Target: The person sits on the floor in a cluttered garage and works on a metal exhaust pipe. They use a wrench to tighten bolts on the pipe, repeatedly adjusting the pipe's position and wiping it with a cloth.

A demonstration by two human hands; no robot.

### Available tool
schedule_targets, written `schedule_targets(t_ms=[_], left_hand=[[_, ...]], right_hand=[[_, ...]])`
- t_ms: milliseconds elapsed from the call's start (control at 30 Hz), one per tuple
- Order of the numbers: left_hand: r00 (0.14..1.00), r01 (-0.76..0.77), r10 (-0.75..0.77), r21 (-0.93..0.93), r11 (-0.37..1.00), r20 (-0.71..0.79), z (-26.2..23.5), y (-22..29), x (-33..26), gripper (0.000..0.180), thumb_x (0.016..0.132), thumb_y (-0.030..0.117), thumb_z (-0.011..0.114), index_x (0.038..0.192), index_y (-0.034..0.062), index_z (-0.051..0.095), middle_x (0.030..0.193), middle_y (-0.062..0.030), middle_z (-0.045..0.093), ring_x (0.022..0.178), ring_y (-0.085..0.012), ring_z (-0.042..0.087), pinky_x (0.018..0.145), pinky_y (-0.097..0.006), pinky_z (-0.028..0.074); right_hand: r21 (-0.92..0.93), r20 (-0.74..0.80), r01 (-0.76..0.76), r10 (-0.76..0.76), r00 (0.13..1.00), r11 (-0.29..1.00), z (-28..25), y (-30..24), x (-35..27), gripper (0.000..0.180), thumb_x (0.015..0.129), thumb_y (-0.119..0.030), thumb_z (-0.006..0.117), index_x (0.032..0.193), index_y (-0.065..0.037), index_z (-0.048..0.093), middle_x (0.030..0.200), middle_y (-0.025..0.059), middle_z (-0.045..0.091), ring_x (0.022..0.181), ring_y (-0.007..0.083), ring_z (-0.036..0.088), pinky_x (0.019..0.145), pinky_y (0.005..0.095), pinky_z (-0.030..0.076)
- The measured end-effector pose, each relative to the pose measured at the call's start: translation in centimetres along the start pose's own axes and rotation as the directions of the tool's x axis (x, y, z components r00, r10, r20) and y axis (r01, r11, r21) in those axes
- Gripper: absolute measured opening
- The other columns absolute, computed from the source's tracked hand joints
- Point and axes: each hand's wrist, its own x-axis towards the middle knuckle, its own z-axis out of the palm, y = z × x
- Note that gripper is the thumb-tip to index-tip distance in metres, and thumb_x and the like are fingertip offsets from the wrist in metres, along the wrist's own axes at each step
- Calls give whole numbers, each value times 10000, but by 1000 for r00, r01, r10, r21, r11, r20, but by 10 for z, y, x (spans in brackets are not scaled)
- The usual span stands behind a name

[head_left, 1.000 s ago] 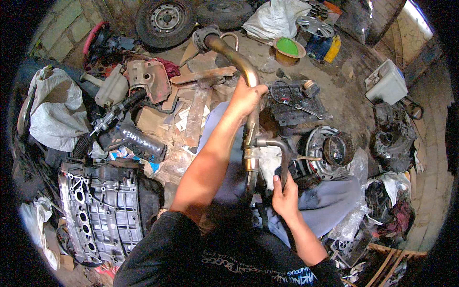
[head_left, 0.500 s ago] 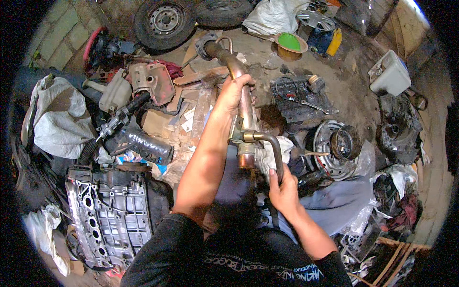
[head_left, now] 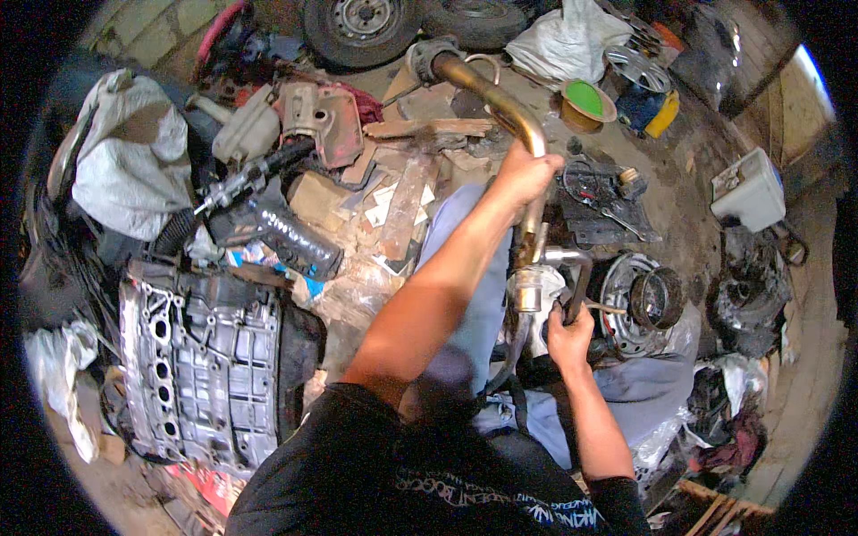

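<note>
Two hands on a bent exhaust pipe, held upright over a cluttered workshop floor.

The left hand (head_left: 525, 174) wraps tight around the brass-coloured pipe (head_left: 487, 89) just below its bend — the flanged end arcs away beyond the grip toward a tyre (head_left: 357, 25). Below that grip the pipe drops to a silvery joint (head_left: 529, 290); the right hand (head_left: 569, 335) sits just beside it, closed on a dark curved branch tube (head_left: 581, 277). Well left of both hands lies a grey engine block (head_left: 201, 366); just right of the lower hand, a round clutch housing (head_left: 643, 304).

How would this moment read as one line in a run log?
left hand: grips curved brass-coloured metal pipe | right hand: holds dark tool at pipe's lower joint | grey engine block: lies left
</note>
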Motion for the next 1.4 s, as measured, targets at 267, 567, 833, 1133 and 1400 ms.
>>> schedule_targets(t_ms=[267, 567, 833, 1133, 1400], left_hand=[[1000, -14, 16, 149, 989, -9, 2, 0, 2, 593, 666, 131, 673, 1212, -2, 484, 1131, -207, 607, 1082, -327, 585, 941, -382, 440], [997, 76, -72, 149, 986, -30, -7, 14, -6, 650, 670, 136, 671, 1267, 6, 447, 1184, -224, 589, 1136, -348, 566, 974, -387, 428], [993, 118, -116, 126, 985, -24, -9, 18, -8, 662, 675, 138, 670, 1279, 7, 434, 1185, -233, 586, 1138, -355, 565, 969, -391, 434], [997, 66, -62, 116, 991, -37, -11, 31, -15, 462, 700, 145, 680, 1101, -34, 536, 1006, -182, 642, 949, -281, 623, 840, -376, 482], [996, 74, -73, 14, 997, -46, -37, 15, -2, 137, 755, 149, 647, 762, 30, 578, 681, -22, 561, 578, -140, 511, 538, -323, 420]], right_hand=[[74, 13, -121, 120, 993, 990, 5, 17, -1, 42, 843, 6, 596, 883, 4, 581, 729, -8, 560, 680, 85, 484, 617, 264, 414], [70, 21, -133, 132, 991, 989, 13, -1, -3, 62, 874, -1, 576, 924, 35, 587, 824, 37, 624, 774, 105, 556, 715, 275, 457], [82, 16, -116, 115, 993, 990, 14, 1, -3, 50, 880, 6, 571, 905, 46, 586, 821, 41, 625, 765, 108, 554, 712, 277, 459], [-112, 33, -56, 60, 998, 992, -6, 0, 0, 110, 782, -16, 610, 892, -9, 602, 717, 103, 632, 650, 178, 602, 627, 343, 476], [-115, 113, -17, 30, 993, 993, -1, -15, 12, 163, 781, -32, 616, 935, 14, 595, 693, 202, 620, 627, 360, 642, 584, 384, 488]])
